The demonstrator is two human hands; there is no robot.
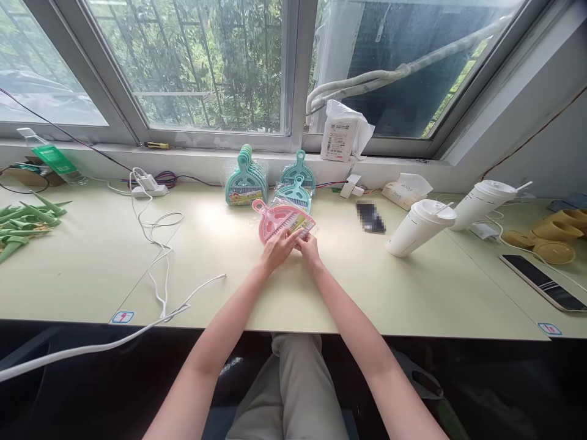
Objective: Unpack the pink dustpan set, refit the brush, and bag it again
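Both of my hands hold a pink dustpan and brush set (274, 218) in clear wrapping, tilted above the table. My left hand (280, 247) grips its lower edge, with the fingers over the printed label. On the other side, my right hand (307, 245) pinches the lower right corner; part of its fingers is hidden behind my left hand. Just beyond stand two wrapped turquoise sets, one in front (293, 192) and one behind (300, 164). To their left is a row of several green dustpan sets (246, 180).
White cables (165, 256) trail across the table (362, 293) on the left. Two white lidded cups (419, 229) with straws and a dark phone (545, 281) are at right. A tissue pack (407, 188) lies near the window; a green-labelled bottle (55, 159) leans at far left.
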